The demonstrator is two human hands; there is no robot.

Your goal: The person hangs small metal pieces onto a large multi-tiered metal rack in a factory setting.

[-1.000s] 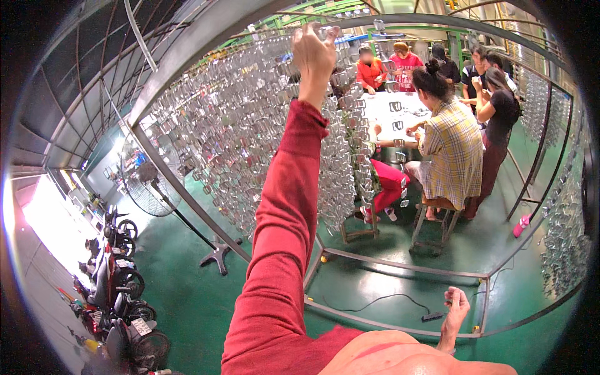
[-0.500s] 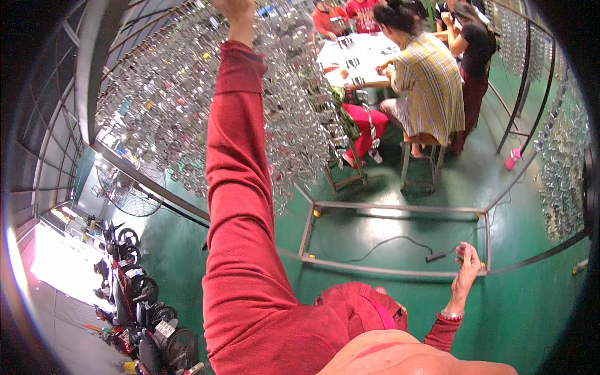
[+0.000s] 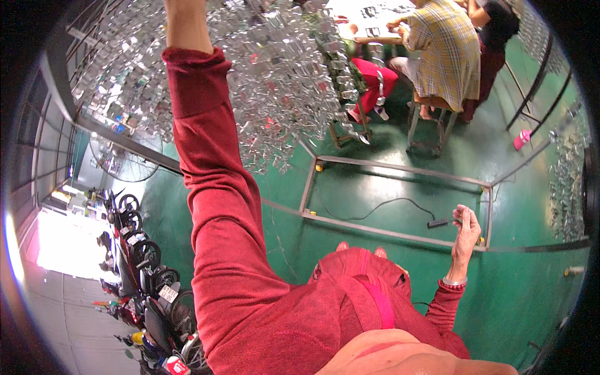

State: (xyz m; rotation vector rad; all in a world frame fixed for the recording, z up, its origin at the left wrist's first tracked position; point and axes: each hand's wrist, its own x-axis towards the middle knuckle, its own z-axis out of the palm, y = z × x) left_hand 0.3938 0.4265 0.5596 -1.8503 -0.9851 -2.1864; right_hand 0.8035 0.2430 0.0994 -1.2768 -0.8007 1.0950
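Note:
My left arm, in a red sleeve (image 3: pixel 219 187), stretches up and away toward a dense hanging mass of shiny metallic pieces (image 3: pixel 269 81). Only the wrist shows at the top edge; the left hand itself lies beyond the picture. To the right, my right hand (image 3: pixel 465 232) is held low over the floor, its fingers bent and drawn together. Whatever is between those fingertips, if anything, is too small to make out. A pale band circles that wrist.
A low metal frame (image 3: pixel 400 167) on casters stands ahead on the green floor, with a black cable and its small dark block (image 3: pixel 438 223) inside. Beyond it, people sit at a white table (image 3: pixel 387 9). A large fan (image 3: pixel 123 156) and parked motorbikes (image 3: pixel 147 253) are at left.
The view has tilted down, so the table and people sit higher and are partly cut off. My left hand has passed out of the top edge; the right hand keeps its bent pose.

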